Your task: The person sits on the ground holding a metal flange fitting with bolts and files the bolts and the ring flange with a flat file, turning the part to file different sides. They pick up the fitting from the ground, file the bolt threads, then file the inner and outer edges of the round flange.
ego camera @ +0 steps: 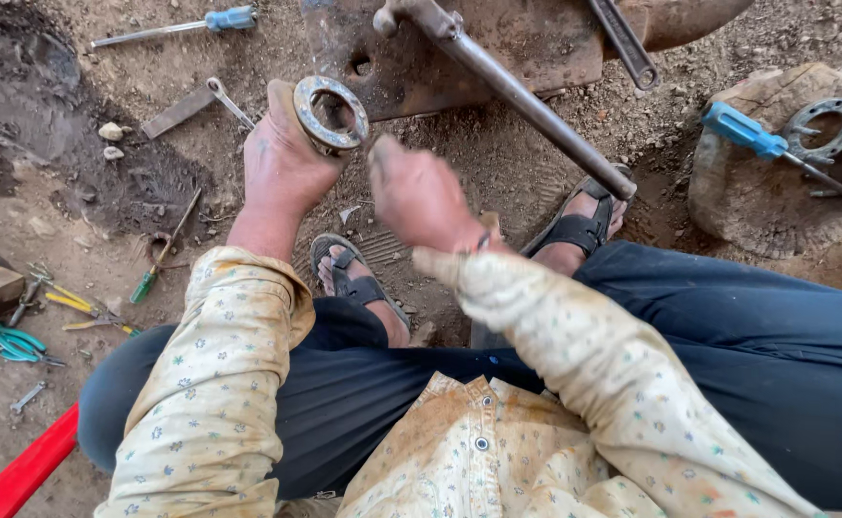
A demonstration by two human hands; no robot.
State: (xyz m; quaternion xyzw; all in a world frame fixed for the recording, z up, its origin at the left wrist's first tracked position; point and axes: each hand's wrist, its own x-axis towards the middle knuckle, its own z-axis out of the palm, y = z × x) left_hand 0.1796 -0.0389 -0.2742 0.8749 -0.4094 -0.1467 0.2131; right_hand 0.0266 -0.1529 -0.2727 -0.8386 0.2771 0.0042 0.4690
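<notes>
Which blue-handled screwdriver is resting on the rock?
The blue-handled screwdriver at right; it lies across the rock beside metal rings. The other screwdriver lies on bare dirt, top left.

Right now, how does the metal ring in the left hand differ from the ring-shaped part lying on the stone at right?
The held metal ring is gripped upright in the left hand; the flange on the stone lies flat, untouched. The held ring has a plain round outline and looks brighter at its rim; the flange has a lobed edge with small holes and looks dull grey. Both are worn metal with a wide central opening.
</notes>
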